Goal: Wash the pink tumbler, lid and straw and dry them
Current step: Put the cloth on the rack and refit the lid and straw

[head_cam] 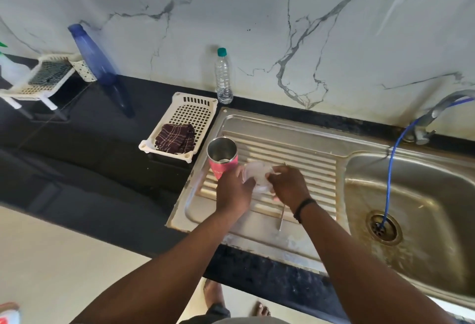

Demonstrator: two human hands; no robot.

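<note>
The pink tumbler (pixel 222 156) stands upright and uncovered at the left end of the steel drainboard (pixel 303 143). Just right of it, my left hand (pixel 234 190) and my right hand (pixel 289 186) both hold the clear plastic lid (pixel 258 173) above the ribbed drainboard. The left hand grips its left edge, the right hand pinches its right edge. A thin metal straw (pixel 282 217) lies on the drainboard under my right wrist, partly hidden by it.
A white perforated tray (pixel 195 110) left of the sink holds a folded dark checked cloth (pixel 176 138). A clear water bottle (pixel 223 77) and blue bottle (pixel 93 56) stand by the wall. The sink basin (pixel 411 210), tap (pixel 437 113) and blue hose (pixel 392 169) are at right.
</note>
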